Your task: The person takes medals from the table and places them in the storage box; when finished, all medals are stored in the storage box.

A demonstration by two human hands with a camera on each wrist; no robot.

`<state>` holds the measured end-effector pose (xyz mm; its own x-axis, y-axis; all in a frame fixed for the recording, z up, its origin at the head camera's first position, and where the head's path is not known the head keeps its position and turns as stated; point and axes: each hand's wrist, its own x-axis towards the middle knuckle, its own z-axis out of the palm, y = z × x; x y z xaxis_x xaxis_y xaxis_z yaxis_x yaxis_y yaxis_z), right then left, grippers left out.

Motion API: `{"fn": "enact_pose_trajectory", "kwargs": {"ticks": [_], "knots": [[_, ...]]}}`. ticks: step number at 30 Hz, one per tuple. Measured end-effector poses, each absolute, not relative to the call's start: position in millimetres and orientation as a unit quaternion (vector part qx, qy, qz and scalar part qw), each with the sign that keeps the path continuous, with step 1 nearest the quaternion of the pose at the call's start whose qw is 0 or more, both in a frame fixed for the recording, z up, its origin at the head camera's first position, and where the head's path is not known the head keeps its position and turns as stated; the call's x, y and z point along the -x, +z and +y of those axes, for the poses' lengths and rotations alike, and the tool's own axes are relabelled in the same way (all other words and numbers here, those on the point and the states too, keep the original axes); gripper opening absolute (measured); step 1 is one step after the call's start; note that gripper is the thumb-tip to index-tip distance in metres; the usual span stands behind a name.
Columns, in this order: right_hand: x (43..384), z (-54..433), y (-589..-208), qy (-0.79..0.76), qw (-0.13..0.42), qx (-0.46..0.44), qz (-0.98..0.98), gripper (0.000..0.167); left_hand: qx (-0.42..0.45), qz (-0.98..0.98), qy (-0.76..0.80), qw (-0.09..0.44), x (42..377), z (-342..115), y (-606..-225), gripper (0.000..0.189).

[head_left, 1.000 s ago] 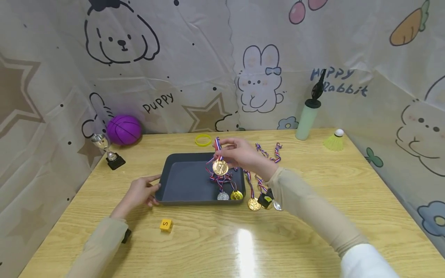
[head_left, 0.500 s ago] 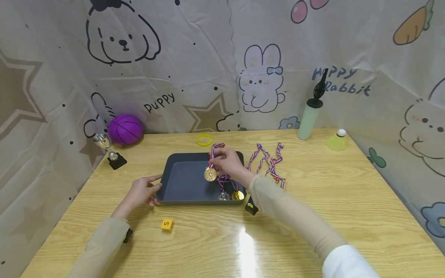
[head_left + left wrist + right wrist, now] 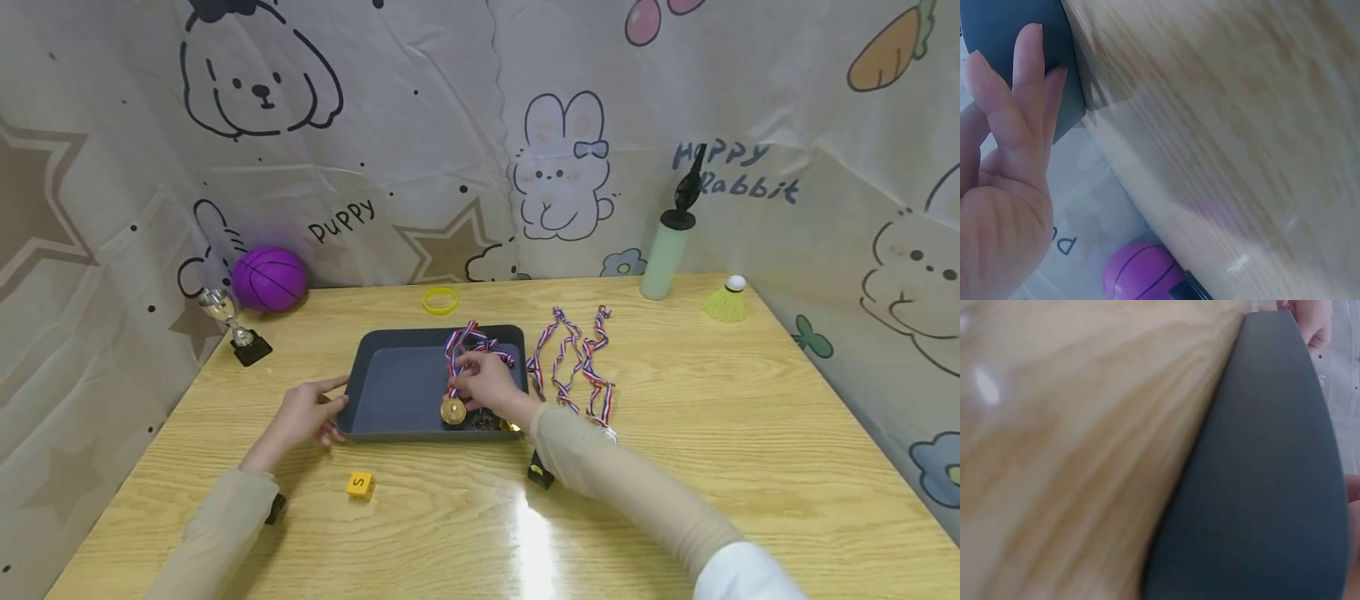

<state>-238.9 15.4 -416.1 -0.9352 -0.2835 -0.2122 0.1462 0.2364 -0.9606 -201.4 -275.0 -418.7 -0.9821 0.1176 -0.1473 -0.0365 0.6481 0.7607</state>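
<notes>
A dark grey rectangular tray (image 3: 405, 387) sits on the wooden table. My left hand (image 3: 303, 414) touches its left end, and in the left wrist view the fingers (image 3: 1027, 62) lie fairly straight along the tray's outer wall. Inside the tray's right half, my right hand (image 3: 487, 385) pinches the striped ribbon of a gold medal (image 3: 453, 411), which hangs low over the tray floor. Beneath that hand are a silver medal (image 3: 482, 421) and another gold medal (image 3: 510, 425), both partly hidden. The right wrist view is mostly filled by the tray's outer wall (image 3: 1260, 462).
Right of the tray lie more ribbons (image 3: 596, 367) with a silver medal (image 3: 609, 434) partly behind the forearm. A yellow letter cube (image 3: 361, 485) is in front. Behind stand a trophy (image 3: 238, 329), purple ball (image 3: 270, 279), yellow ring (image 3: 440, 301), green pump (image 3: 666, 258) and shuttlecock (image 3: 726, 302).
My right hand has carried the gold medal left and down, from above the tray to close over its floor. Its ribbon now droops into the tray. The left hand stays at the tray's end.
</notes>
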Motion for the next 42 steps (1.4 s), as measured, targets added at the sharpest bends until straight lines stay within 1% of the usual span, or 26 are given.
{"fn": "enact_pose_trajectory", "kwargs": {"ticks": [7, 13, 17, 20, 25, 27, 31, 33, 37, 42], "knots": [[236.2, 16.0, -425.5, -0.583, 0.168, 0.064, 0.792, 0.028, -0.024, 0.902, 0.422, 0.093, 200.8, -276.2, -420.3, 0.05], [235.7, 14.0, -428.4, -0.572, 0.174, 0.061, 0.799, 0.028, -0.027, 0.901, 0.422, 0.093, 200.5, -277.6, -420.9, 0.051], [234.3, 12.3, -430.3, -0.558, 0.168, 0.066, 0.81, 0.028, -0.027, 0.901, 0.421, 0.097, 201.0, -277.7, -420.7, 0.05], [232.9, 11.3, -430.7, -0.542, 0.151, 0.078, 0.823, 0.027, -0.021, 0.902, 0.42, 0.098, 201.4, -277.3, -420.4, 0.05], [230.5, 12.0, -427.0, -0.479, 0.095, 0.117, 0.865, 0.022, -0.024, 0.904, 0.416, 0.098, 202.2, -277.6, -420.3, 0.05], [229.8, 12.6, -424.8, -0.448, 0.074, 0.131, 0.881, 0.018, -0.028, 0.905, 0.413, 0.098, 202.4, -277.9, -420.5, 0.05], [229.8, 13.6, -422.6, -0.399, 0.043, 0.153, 0.903, 0.006, -0.022, 0.904, 0.416, 0.099, 202.6, -277.4, -420.6, 0.05], [230.4, 14.0, -422.4, -0.381, 0.031, 0.158, 0.91, 0.007, -0.02, 0.903, 0.418, 0.101, 202.8, -277.0, -420.5, 0.05], [231.8, 14.8, -423.5, -0.365, 0.025, 0.159, 0.917, 0.014, -0.019, 0.902, 0.42, 0.101, 202.6, -276.4, -420.6, 0.05], [232.4, 14.9, -423.3, -0.369, 0.036, 0.148, 0.917, 0.013, -0.021, 0.901, 0.421, 0.102, 202.2, -276.8, -420.2, 0.05]]}}
